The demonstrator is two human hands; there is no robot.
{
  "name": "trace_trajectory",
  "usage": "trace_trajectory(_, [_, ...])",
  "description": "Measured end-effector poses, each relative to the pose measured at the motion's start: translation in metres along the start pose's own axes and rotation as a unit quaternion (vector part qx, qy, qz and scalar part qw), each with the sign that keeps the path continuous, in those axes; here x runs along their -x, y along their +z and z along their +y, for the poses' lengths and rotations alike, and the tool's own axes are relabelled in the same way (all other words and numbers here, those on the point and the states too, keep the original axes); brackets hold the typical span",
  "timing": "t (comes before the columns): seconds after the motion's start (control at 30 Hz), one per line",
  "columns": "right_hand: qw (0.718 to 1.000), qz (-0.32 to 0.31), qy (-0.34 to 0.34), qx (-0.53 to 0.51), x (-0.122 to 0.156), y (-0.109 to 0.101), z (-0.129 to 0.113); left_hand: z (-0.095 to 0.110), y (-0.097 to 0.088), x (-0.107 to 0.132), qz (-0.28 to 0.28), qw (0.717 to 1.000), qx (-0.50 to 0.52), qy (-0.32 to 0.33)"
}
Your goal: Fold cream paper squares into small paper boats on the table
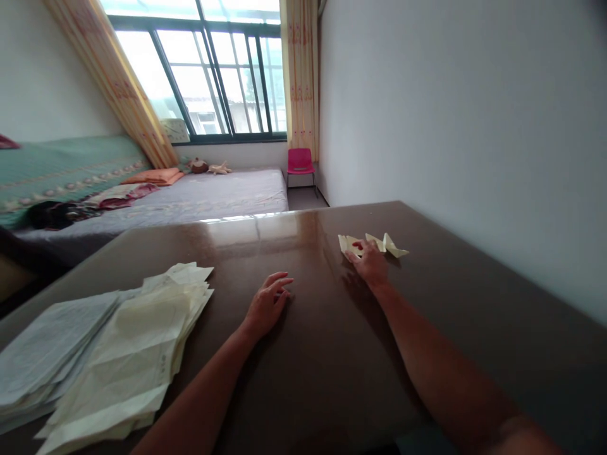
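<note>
My right hand [372, 264] reaches across the brown table to a small folded cream paper [343, 242] with a red mark on it. Thumb and fingers are at the near edge of this paper and partly cover it. Just right of the hand stands another folded cream paper [392, 246], with a pointed flap sticking up; whether the two are joined is hidden behind my fingers. My left hand [266, 306] rests on the table's middle, fingers loosely bent and apart, holding nothing.
A stack of creased cream sheets [137, 341] lies at the left of the table [313, 379], beside a pile of greyish sheets [52, 347]. A white wall [465, 126] borders the right side. Beyond are a bed [237, 189] and a pink chair [300, 162].
</note>
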State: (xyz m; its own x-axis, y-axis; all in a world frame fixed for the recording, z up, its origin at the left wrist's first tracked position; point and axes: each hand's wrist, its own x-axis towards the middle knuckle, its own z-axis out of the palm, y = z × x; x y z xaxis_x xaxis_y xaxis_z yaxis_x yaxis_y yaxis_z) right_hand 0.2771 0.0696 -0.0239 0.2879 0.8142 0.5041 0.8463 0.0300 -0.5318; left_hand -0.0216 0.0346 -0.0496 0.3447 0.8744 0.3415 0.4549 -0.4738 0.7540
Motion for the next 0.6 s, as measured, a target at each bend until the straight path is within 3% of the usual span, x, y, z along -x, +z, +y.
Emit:
trace_trajectory(0.1, [0.996, -0.021, -0.071, -0.051, 0.012, 0.003, -0.018, 0.002, 0.000, 0.001, -0.002, 0.999, -0.033, 0.002])
trace_trajectory(0.23, [0.951, -0.196, -0.204, -0.123, 0.035, 0.017, -0.035, 0.014, 0.007, 0.004, -0.014, 0.989, -0.143, 0.013])
trace_trajectory(0.37, [0.920, -0.276, -0.243, -0.135, 0.041, 0.031, -0.030, 0.041, 0.003, 0.011, -0.118, 0.966, -0.223, 0.064])
trace_trajectory(0.43, [0.919, -0.282, -0.243, -0.128, 0.039, 0.035, -0.025, 0.054, -0.015, 0.017, -0.172, 0.950, -0.254, 0.055])
trace_trajectory(0.5, [0.919, -0.282, -0.246, -0.126, 0.037, 0.036, -0.022, 0.059, -0.045, 0.029, -0.176, 0.931, -0.320, 0.001])
trace_trajectory(0.6, [0.917, -0.279, -0.253, -0.132, 0.036, 0.035, -0.021, 0.048, -0.101, 0.055, -0.059, 0.895, -0.424, -0.128])
